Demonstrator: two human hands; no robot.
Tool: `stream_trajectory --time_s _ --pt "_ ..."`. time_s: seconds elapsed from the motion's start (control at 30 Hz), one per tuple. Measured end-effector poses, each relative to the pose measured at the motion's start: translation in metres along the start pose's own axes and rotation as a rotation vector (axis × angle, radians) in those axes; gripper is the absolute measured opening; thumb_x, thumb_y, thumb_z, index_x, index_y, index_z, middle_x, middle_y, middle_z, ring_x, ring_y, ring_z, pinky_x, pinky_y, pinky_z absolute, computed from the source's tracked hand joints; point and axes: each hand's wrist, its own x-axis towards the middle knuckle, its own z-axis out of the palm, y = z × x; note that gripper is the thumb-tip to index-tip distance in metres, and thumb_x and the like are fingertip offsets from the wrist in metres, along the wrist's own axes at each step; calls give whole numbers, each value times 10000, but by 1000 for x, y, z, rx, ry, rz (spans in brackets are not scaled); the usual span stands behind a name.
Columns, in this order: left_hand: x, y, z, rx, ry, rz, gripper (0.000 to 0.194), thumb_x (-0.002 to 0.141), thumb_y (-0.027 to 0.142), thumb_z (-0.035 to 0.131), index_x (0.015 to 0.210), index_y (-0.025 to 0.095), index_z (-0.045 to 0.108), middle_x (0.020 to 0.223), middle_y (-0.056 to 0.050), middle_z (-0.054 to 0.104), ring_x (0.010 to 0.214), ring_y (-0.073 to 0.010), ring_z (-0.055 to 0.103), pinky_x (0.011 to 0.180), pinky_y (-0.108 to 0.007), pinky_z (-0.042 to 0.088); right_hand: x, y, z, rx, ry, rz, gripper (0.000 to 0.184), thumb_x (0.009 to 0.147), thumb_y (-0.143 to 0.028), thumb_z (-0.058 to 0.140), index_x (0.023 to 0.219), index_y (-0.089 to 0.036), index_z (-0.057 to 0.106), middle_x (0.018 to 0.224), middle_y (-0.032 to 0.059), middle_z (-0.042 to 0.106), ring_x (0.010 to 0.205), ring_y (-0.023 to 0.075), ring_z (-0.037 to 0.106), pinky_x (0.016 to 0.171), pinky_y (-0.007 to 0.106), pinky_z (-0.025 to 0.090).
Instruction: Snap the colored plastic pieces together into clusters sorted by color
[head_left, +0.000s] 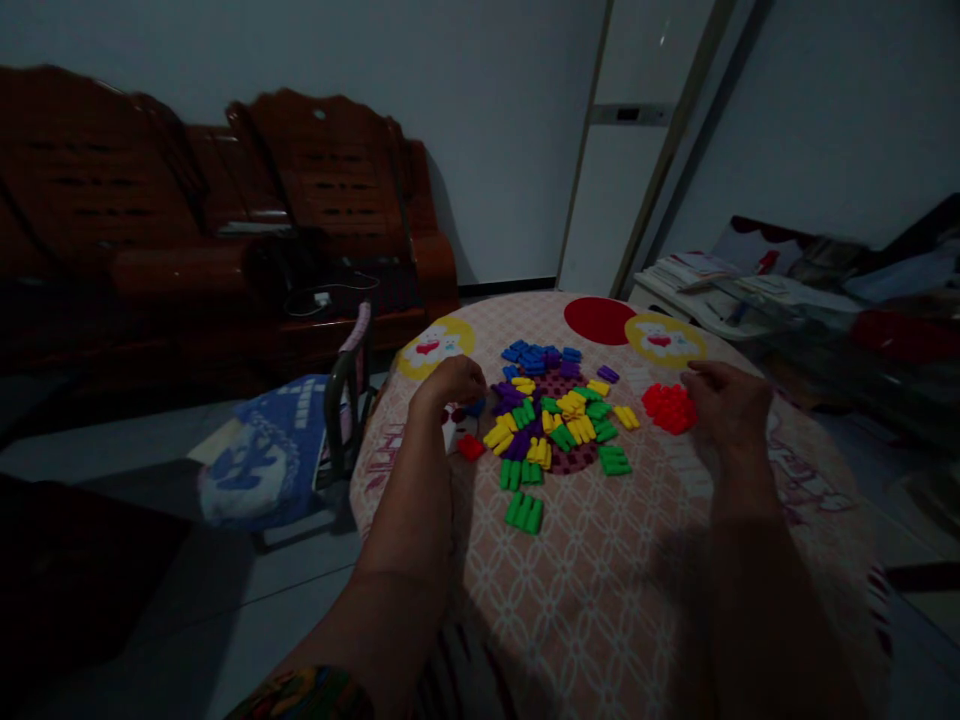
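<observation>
The red pieces (670,408) sit in a pile on the round bench (577,570). The right hand (731,400) is just beside them, fingers bent; I can't tell if it grips one. Green pieces (524,513), yellow pieces (626,417), purple pieces (607,374) and blue pieces (532,357) lie in the middle. The left hand (452,382) curls near one red piece (471,447); its grip is unclear. Past the bench are brown wooden chairs (322,160).

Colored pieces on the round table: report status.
Left hand by mixed pile, grip unclear. Right hand beside red cluster, contact unclear. Lone red piece between left forearm and pile.
</observation>
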Motion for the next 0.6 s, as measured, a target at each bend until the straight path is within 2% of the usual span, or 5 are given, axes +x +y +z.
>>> stream_trajectory --time_s 0.1,0.2,0.27,0.43,0.6 --pt "5 -4 3 -6 156 13 58 680 167 688 695 177 743 526 -14 652 510 -160 623 654 -267 497 -23 -62 17 134 -252 -260 273 858 -349 603 1034 -202 752 1018 101 750 934 254 688 878 400 529" --pt "10 -11 7 -54 272 -20 104 739 185 652 766 158 748 543 -14 658 515 -151 639 667 -257 502 -69 -118 50 244 -551 -587 287 946 -286 538 1160 -200 708 1172 112 716 1097 248 651 973 407 498" --pt "13 -17 10 -57 310 -40 112 752 190 642 775 154 746 534 -12 653 524 -153 648 653 -247 497 -103 -142 74 209 -675 -777 303 957 -232 528 1221 -186 670 1280 136 666 1192 256 603 1053 448 446" --pt "19 -27 13 -75 372 -47 126 764 218 636 778 154 744 573 -38 684 559 -165 668 628 -246 491 -157 -159 124 -64 -687 -973 268 939 -266 605 1188 -181 655 1353 160 596 1277 299 515 1148 577 309" --pt "25 -29 18 -133 392 -29 155 764 233 621 821 152 741 622 -50 711 585 -164 677 625 -241 505 -162 -158 138 -164 -646 -978 193 951 -129 516 1022 -180 689 1015 98 667 1010 235 595 1157 514 309"
